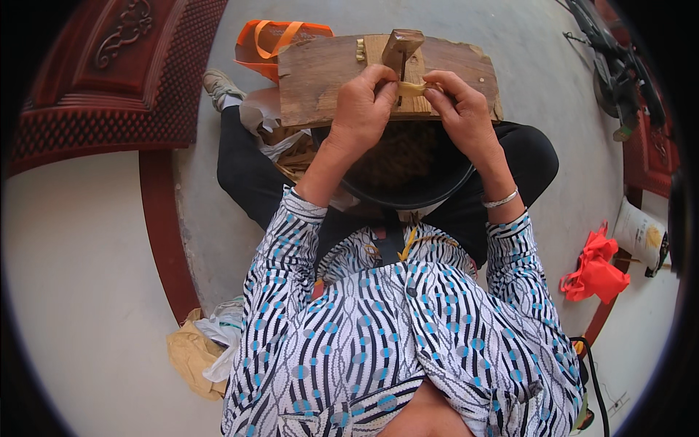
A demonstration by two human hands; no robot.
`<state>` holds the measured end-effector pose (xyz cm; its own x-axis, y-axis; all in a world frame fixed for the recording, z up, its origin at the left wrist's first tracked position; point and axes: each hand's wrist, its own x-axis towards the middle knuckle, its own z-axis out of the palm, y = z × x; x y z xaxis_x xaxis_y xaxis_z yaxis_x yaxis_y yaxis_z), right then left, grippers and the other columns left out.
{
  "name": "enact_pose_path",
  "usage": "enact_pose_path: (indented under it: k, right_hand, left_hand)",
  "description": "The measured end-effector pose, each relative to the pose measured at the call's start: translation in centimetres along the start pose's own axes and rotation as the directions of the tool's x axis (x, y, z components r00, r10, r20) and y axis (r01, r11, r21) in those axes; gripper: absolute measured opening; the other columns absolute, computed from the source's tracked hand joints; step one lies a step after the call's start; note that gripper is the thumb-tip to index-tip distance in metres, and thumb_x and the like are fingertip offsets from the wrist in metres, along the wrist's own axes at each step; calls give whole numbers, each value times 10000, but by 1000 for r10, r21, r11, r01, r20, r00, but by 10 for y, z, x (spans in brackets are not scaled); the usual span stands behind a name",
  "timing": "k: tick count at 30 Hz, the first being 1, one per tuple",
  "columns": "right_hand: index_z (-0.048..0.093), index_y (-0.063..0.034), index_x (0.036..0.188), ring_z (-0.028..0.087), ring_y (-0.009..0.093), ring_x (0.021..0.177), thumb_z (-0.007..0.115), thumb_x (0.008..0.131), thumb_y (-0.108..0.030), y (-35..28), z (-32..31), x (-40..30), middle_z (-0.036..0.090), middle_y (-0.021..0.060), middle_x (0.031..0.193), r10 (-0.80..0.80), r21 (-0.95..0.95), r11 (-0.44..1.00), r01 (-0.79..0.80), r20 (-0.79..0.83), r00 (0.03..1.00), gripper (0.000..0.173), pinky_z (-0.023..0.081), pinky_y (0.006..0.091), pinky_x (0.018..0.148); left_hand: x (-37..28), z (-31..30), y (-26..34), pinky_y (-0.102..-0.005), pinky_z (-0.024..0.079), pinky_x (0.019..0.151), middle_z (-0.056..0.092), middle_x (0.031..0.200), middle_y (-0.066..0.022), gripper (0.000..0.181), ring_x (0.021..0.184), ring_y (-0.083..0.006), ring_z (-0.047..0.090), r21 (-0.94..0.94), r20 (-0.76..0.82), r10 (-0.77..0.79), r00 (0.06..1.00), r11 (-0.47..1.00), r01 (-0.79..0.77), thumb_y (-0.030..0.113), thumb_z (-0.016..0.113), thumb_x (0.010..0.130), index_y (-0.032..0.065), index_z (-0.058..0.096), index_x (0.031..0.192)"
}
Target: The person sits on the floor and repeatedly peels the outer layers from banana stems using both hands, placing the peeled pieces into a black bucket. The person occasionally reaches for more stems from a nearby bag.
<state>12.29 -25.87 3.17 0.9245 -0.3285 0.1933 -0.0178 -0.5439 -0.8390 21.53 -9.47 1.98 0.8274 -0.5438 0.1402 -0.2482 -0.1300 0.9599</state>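
My left hand (365, 104) pinches one end of a pale yellow, flexible strip (410, 89) between thumb and fingertips. At the strip's other end, my right hand (457, 104) grips it the same way. The strip is held level, in front of a thin dark metal piece (403, 61) beside an upright wooden block (403, 45). That block stands on a lighter wood plank (375, 48) lying across a worn wooden board (322, 76). Several small pale pieces (360, 49) form a short row on the board. Whether the strip touches the metal piece, I cannot tell.
Below the board, a black tub (382, 199) between my legs holds blurred brown material. Brown strips (297, 155) lie in plastic by my left leg. An orange bag (256, 49) stands behind the board. A red bag (598, 267) lies at right; a bicycle-like vehicle (606, 60) is beyond.
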Motion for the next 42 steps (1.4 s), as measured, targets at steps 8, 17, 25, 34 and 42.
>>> enact_pose_path:
  k: [8,17,25,34,42]
  right_hand:
    - [632,-69,1000,620,342,694,662,874,-178,6,6,4,636,178,767,-107,-493,864,104,22,994,169,496,374,637]
    - [568,0,1266,497,56,667,583,943,-86,-1,2,-64,642,23,899,354,431,776,-461,308,883,335,428,203,577]
    - [674,-7,1126,567,44,678,640,927,-122,6,19,-76,671,9,828,395,487,714,-503,313,864,232,479,195,607]
    - [630,8,947,598,152,663,656,886,-47,-21,35,-99,591,106,709,15,139,988,-62,314,949,87,458,270,596]
    - [631,7,888,601,247,628,691,836,-29,-41,16,-108,597,119,714,-141,107,990,97,568,811,87,465,325,566]
  left_hand:
    - [-4,7,-24,-404,493,682,649,799,-169,74,749,-355,625,376,-127,242,962,909,-179,90,604,881,26,620,915]
    - [62,-94,-58,-284,487,657,667,781,-36,151,729,-84,585,368,-413,272,869,923,-114,112,587,929,6,675,992]
    - [95,-122,-59,-341,512,752,681,910,-143,265,856,-235,654,402,-403,146,903,915,31,165,584,915,8,586,1128]
    - [-102,-24,9,-301,491,643,644,795,-75,232,708,-132,607,260,223,-65,973,966,5,194,678,886,29,582,1018]
    - [-153,-31,15,-226,508,654,623,862,-33,94,761,-90,606,-397,466,-409,785,696,598,58,595,928,0,567,996]
